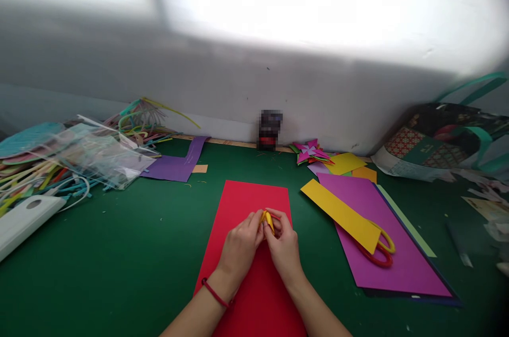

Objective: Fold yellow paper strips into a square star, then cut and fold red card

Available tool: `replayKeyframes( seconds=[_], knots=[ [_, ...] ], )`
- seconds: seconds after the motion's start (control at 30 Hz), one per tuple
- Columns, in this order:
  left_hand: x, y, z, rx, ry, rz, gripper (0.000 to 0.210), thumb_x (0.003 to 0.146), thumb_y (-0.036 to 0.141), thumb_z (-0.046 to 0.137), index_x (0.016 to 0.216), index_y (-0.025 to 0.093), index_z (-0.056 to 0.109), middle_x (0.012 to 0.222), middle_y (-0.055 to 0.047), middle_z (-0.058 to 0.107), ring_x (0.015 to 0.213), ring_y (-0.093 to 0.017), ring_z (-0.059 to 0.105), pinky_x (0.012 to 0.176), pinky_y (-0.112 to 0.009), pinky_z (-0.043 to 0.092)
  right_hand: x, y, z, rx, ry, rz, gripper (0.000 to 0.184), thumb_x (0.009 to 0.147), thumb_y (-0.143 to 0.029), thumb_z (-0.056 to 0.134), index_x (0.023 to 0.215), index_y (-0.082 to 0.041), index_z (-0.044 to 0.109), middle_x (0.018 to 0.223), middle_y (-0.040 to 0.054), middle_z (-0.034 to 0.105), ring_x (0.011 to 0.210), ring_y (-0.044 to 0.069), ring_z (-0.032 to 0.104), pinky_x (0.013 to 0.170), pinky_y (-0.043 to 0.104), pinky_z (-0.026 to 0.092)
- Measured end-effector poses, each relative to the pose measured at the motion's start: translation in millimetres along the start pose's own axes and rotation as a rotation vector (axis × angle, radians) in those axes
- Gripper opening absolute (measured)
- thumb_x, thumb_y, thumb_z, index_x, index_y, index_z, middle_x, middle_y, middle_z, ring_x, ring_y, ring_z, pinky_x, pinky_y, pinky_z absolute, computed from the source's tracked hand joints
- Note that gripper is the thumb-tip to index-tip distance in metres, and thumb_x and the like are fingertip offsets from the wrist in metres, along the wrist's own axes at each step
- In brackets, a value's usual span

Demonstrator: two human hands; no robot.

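Note:
Between my two hands is a small folded piece of yellow paper (269, 220), pinched by the fingertips of both. My left hand (242, 239) grips its left side, and my right hand (284, 244) holds the right side with thumb and fingers. Much of the piece is hidden behind the fingers. Both hands are above a red sheet of paper (254, 196) that lies on the green table (139, 252). To the right, a yellow paper strip (342, 215) partly covers scissors with red and yellow handles (384, 260), on top of a purple sheet (397, 278).
Pipe cleaners (147, 114) and a clear plastic bag (115, 156) are heaped at the left, near a white power strip (29, 220). Purple paper (169, 167) lies at the back. Folded paper pieces (312, 152) rest by the wall, and a patterned bag (425, 146) stands far right.

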State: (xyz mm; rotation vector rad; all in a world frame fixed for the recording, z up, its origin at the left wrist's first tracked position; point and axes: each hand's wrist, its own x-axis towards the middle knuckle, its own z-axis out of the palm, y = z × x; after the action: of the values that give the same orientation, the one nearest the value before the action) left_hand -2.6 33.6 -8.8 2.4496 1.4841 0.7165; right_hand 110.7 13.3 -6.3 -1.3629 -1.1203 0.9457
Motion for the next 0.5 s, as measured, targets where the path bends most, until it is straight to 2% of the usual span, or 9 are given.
replayKeyframes(
  seconds=[0.2, 0.33, 0.5],
  knots=[
    [0.7, -0.4, -1.8, 0.002, -0.016, 0.006, 0.028, 0.09, 0.022, 0.037, 0.114, 0.016, 0.05, 0.102, -0.011, 0.065, 0.079, -0.02, 0.065, 0.059, -0.027, 0.053, 0.5, 4.7, 3.5, 0.053, 0.036, 0.034, 0.02, 0.08, -0.027, 0.054, 0.099, -0.022, 0.053, 0.099, 0.0073, 0.065, 0.093, 0.022, 0.061, 0.077, 0.034, 0.051],
    [0.3, -2.2, -1.0, -0.009, 0.008, 0.013, 0.032, 0.09, 0.024, 0.037, 0.12, 0.016, 0.046, 0.104, -0.011, 0.064, 0.082, -0.021, 0.065, 0.062, -0.027, 0.053, 4.7, 4.4, 0.5, 0.222, -0.064, 0.06, 0.024, 0.079, -0.032, 0.056, 0.101, -0.022, 0.053, 0.102, 0.0076, 0.064, 0.097, 0.023, 0.059, 0.079, 0.035, 0.05],
    [-0.5, -3.0, 1.0, 0.001, -0.008, 0.006, 0.032, 0.089, 0.022, 0.039, 0.12, 0.016, 0.046, 0.109, -0.01, 0.063, 0.086, -0.021, 0.064, 0.065, -0.029, 0.054, 8.9, 1.6, -4.2, 0.364, -0.112, 0.188, 0.022, 0.083, -0.036, 0.05, 0.098, -0.021, 0.052, 0.091, 0.0063, 0.066, 0.083, 0.021, 0.063, 0.069, 0.033, 0.052]
  ],
)
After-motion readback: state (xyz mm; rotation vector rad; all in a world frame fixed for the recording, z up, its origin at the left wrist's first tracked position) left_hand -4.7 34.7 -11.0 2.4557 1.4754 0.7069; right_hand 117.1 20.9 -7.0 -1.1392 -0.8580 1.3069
